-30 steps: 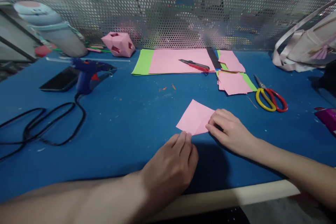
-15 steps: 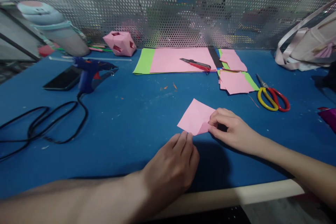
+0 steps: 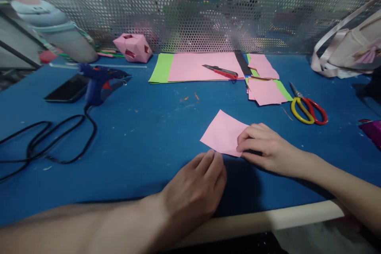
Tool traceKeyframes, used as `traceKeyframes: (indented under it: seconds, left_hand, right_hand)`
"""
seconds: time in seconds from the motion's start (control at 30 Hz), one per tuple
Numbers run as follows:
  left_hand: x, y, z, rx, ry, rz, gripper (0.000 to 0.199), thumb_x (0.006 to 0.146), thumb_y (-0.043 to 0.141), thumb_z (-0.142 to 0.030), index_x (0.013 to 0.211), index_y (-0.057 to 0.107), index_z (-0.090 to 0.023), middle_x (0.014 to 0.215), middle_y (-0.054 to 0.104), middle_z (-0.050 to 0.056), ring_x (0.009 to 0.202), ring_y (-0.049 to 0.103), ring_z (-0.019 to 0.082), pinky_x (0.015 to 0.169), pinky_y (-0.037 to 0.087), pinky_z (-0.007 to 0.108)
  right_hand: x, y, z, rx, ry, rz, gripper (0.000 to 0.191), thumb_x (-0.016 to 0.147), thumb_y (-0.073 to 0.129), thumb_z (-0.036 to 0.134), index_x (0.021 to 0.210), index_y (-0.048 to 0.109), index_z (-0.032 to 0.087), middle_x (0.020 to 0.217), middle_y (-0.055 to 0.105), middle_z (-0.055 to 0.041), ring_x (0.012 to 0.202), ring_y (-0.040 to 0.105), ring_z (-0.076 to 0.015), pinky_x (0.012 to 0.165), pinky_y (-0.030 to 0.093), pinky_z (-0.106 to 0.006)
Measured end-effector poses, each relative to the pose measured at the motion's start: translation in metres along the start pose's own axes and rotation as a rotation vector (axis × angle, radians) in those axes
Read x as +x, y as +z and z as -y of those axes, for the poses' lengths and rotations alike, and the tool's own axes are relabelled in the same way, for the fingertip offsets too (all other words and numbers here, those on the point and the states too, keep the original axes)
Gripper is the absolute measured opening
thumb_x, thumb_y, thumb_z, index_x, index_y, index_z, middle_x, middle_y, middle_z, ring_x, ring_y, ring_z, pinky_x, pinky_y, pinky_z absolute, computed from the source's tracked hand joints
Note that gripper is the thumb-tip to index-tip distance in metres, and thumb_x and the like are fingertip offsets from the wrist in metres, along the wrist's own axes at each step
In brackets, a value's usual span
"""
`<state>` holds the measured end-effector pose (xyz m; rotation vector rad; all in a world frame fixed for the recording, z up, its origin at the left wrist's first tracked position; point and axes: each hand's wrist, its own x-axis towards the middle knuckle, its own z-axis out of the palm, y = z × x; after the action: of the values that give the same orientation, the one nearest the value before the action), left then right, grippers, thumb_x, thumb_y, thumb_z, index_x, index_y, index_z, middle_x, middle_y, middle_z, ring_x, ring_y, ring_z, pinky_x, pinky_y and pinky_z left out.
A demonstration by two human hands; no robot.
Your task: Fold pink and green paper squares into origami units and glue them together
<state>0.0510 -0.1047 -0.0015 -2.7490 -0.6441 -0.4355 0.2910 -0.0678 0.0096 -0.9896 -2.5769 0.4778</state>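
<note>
A square sheet of pink paper (image 3: 222, 131) lies nearly flat on the blue table near its front edge, one corner pointing away from me. My right hand (image 3: 264, 145) has its thumb and fingers closed on the sheet's right corner. Below the sheet, my left hand (image 3: 196, 184) is curled with its fingers together, and its fingertips meet the lower edge of the paper. The thumb of that hand is hidden under it. The sheet shows no raised fold.
Behind the sheet lie pink and green papers (image 3: 181, 67), a red box cutter (image 3: 224, 73) and smaller pink pieces (image 3: 268, 92). Scissors (image 3: 309, 111) rest at right. A blue glue gun (image 3: 97, 85), its looping cord, a phone (image 3: 67, 89) and a pink paper polyhedron (image 3: 135, 49) are at left.
The lower right corner of the pink paper was turned up and now lies flat. My right hand has shifted slightly toward me; my left hand has hardly moved.
</note>
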Motion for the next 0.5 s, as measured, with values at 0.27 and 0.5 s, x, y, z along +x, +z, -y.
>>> traceKeyframes:
  seconds: [0.27, 0.5]
  left_hand:
    - [0.0004, 0.0047, -0.0015, -0.047, -0.012, -0.012, 0.024, 0.081, 0.057, -0.015, 0.100, 0.061, -0.003, 0.112, 0.063, 0.024, 0.104, 0.062, 0.033, 0.085, 0.055, 0.043]
    - [0.0038, 0.0026, 0.0001, -0.035, -0.018, -0.030, 0.024, 0.083, 0.056, -0.020, 0.098, 0.064, -0.003, 0.106, 0.067, 0.023, 0.101, 0.063, 0.032, 0.083, 0.056, 0.043]
  right_hand:
    - [0.0008, 0.0006, -0.0031, 0.029, 0.012, 0.001, 0.017, 0.092, 0.051, 0.027, 0.097, 0.066, 0.021, 0.094, 0.063, -0.0035, 0.092, 0.055, -0.0153, 0.080, 0.037, -0.032]
    - [0.0041, 0.0031, -0.0039, 0.062, 0.043, -0.034, 0.015, 0.091, 0.051, 0.024, 0.094, 0.065, 0.021, 0.092, 0.064, -0.0029, 0.090, 0.057, -0.0147, 0.081, 0.039, -0.031]
